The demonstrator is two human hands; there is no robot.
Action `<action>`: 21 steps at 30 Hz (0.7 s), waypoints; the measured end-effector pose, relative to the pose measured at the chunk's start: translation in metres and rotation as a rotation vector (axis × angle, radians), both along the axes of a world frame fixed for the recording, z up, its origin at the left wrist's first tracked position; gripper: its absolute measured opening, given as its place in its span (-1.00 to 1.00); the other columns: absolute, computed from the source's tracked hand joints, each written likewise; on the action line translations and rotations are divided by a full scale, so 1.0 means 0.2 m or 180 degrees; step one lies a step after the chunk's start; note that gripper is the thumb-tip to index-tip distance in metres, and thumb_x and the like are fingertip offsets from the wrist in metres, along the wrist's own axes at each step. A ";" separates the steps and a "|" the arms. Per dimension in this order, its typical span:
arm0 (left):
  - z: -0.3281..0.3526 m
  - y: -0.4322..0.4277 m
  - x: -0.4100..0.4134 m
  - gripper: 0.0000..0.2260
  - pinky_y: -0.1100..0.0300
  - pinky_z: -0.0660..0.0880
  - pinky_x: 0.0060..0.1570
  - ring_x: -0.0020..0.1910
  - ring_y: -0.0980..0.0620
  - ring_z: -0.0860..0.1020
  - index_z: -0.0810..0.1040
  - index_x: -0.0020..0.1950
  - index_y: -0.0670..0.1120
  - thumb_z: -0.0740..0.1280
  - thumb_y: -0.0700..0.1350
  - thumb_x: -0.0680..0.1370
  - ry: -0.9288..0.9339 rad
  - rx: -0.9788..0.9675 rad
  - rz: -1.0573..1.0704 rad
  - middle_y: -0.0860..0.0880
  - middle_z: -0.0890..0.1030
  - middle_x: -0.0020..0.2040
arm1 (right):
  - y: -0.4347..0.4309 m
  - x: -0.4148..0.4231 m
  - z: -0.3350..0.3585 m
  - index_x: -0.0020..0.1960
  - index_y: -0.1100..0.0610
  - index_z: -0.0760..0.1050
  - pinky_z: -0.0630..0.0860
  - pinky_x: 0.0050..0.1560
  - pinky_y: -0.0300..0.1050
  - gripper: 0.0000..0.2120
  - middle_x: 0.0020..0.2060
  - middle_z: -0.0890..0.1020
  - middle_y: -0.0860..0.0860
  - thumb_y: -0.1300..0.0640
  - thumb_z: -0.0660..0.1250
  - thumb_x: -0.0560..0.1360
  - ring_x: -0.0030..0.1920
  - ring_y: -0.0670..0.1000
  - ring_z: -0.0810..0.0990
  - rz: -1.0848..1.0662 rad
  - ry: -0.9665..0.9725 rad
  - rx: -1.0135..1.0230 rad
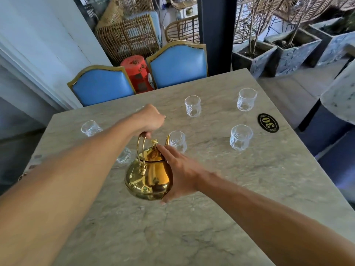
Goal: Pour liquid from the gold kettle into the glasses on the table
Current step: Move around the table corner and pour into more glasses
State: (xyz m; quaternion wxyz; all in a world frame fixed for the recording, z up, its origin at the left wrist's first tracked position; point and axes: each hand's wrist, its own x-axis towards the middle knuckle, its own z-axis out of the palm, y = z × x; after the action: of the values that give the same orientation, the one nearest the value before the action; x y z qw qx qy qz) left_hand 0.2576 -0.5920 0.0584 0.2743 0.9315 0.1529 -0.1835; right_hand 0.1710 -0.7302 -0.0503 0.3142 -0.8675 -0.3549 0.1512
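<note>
A gold kettle (148, 175) is held above the marble table (211, 217), tipped forward, its spout at the rim of a clear glass (177, 141). My left hand (148, 120) grips the kettle's handle from above. My right hand (178, 173) cups the kettle's right side, a finger lying on the lid near its knob. Several more clear glasses stand around: two at the back (192, 106) (246, 99), one at the right (240, 137), one at the left (90, 128), and one (124, 156) partly hidden behind my left forearm.
A black oval plaque reading 30 (268, 122) lies near the table's right edge. Two blue chairs (101, 85) (178, 64) stand at the far side with a red stool (137, 72) between them. Planters (253, 56) are at the right.
</note>
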 end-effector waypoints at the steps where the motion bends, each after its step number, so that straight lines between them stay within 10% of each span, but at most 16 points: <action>1: -0.01 0.00 0.01 -0.73 0.21 0.32 -0.55 -0.60 0.06 0.28 0.50 0.25 -0.22 0.23 -0.09 0.64 0.0023 0.0019 -0.0016 -0.05 0.35 -0.44 | 0.00 0.00 -0.01 0.63 -0.04 -0.24 0.37 0.40 0.03 0.48 0.56 0.12 -0.02 -0.26 0.70 0.06 0.45 0.11 0.32 -0.0001 0.0024 0.0002; 21: -0.09 -0.09 0.14 -0.75 0.29 0.28 -0.63 -0.65 0.08 0.25 0.57 0.21 -0.19 0.28 -0.21 0.55 0.0342 0.0147 -0.0073 0.01 0.33 -0.54 | -0.08 0.07 -0.06 0.57 -0.18 -0.29 0.35 0.39 0.10 0.44 0.57 0.10 -0.02 -0.30 0.68 0.06 0.44 0.17 0.34 -0.0011 0.0358 0.0064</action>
State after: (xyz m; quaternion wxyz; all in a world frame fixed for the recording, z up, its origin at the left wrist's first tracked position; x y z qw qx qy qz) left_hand 0.2866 -0.6106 0.0397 0.2419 0.9281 0.1608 -0.2328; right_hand 0.1844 -0.7468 -0.0616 0.3426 -0.8550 -0.3366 0.1956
